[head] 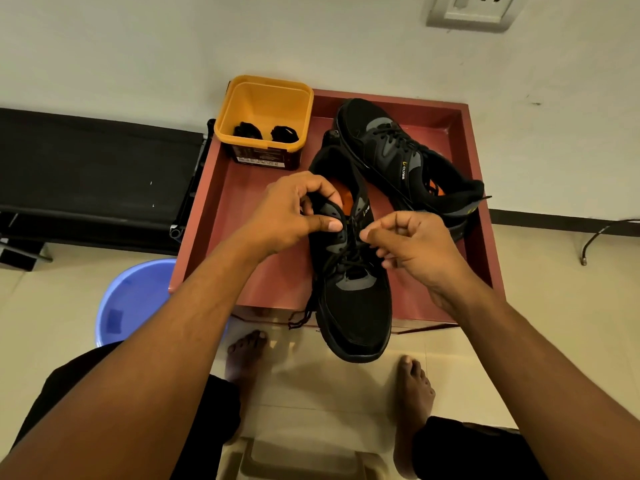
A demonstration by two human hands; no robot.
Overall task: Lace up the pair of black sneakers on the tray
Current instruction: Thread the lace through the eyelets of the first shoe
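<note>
We have the red tray [263, 278] in front of us, and the near sneaker [356, 313] lies along it, toe jutting over the front edge toward us. The far sneaker [381, 140] sits behind it on the right, laced. The yellow tub [263, 98] stands in the tray's back left corner. Our left hand [291, 213] grips the near sneaker's eyelet flap. Our right hand [412, 244] pinches the lace [304, 313] at the eyelets, and a loose end dangles off the tray's front.

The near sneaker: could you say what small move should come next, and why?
Probably the right hand should draw its pinched lace through the upper eyelet: the left hand grips the near sneaker at its flap, and top eyelets look unlaced.
</note>
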